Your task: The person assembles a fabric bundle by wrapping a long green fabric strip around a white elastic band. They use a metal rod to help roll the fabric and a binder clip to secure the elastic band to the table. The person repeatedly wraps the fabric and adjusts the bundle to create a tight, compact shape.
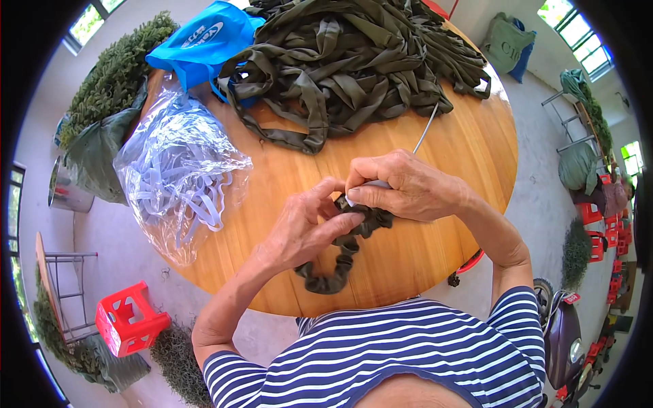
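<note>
Over the near part of the round wooden table [272,285], my left hand [303,221] is closed on a gathered dark green fabric tube [326,282]. Its scrunched length curls down below my fingers in a loop. My right hand [408,187] is closed around a thin metal rod [426,128], which sticks out past the knuckles toward the far side. A pale grey-white piece [357,194] shows between my right thumb and fingers, against the fabric's opening; whether it belongs to the rod I cannot tell. Both hands nearly touch at the tube.
A large heap of dark green fabric strips [367,68] covers the table's far side, beside a blue bag [201,44]. At left lies a clear plastic bag [180,170] of pale elastic strips. A red stool [129,319] stands on the floor at left; a motorbike [564,340] is at right.
</note>
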{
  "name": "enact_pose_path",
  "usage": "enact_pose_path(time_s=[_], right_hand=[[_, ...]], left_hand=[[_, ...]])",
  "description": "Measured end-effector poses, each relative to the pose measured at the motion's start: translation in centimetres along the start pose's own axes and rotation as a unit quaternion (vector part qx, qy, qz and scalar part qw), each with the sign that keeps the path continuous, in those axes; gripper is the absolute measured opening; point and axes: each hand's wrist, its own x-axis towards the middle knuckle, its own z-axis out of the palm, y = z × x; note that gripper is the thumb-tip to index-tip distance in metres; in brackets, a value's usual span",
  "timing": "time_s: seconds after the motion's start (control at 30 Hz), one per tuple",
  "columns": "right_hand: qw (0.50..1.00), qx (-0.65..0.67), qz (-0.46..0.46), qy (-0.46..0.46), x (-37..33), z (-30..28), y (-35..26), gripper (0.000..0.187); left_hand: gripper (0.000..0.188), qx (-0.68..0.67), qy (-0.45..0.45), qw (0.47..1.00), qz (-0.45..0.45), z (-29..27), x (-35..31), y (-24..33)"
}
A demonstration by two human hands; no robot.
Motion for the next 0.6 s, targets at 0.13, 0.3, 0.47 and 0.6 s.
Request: enact_pose_path(time_s=[0.13,0.3,0.47,0.6], right_hand=[[0.994,0.099,0.043,0.016,0.5,-0.4,0.5,0.019],[0.983,0.162,0.058,0.056,0.6,-0.5,0.9,0.02],[0.981,0.149,0.12,-0.04,0.5,-1.6,1.0,0.021],[0.978,0.168,0.091,-0.09,0.4,-1.3,2.4,0.017]], left_hand=[[0.057,-0.12,0.075,0.987,0.079,0.5,0.1,-2.2],[0.069,-0.438,0.062,0.889,-0.116,1.6,-0.2,-1.8],[0.024,-0.361,0.065,0.92,-0.137,0.3,-0.9,-3.0],[0.019,-0.311,0.016,0.939,-0.144,0.0,-1.8,-2.0]])
